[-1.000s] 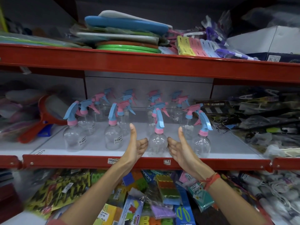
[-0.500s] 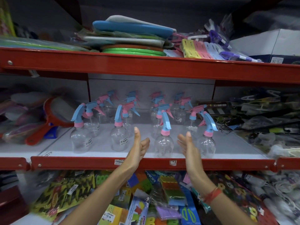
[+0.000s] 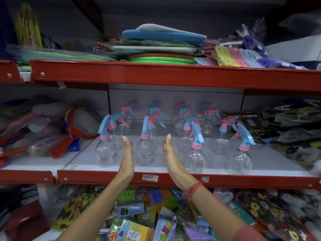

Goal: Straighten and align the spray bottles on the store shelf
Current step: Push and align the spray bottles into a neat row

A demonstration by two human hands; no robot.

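Your left hand [image 3: 127,160] and right hand [image 3: 171,159] are both flat and open, palms facing each other, fingers straight and pointing into the shelf [image 3: 173,177]. Neither has hold of anything. Between them stands the second front bottle [image 3: 145,150], a clear one with a blue trigger and pink collar; the palms flank it without clearly touching, which looks like the setup for squaring it up by pressing from both sides.

Just left of your left hand is the first front bottle [image 3: 106,152]; right of your right hand stand the third [image 3: 195,156] and the fourth [image 3: 242,158]. Behind your fingertips, more bottles sit in loose rows toward the back, nozzles pointing in mixed directions, so alignment seems unfinished.

A half second ago your hands bracketed the third bottle, with the left fingers partly curled. Both hands have since moved left by one bottle and flattened fully. A second ago both thumbs were raised with fingers curled.
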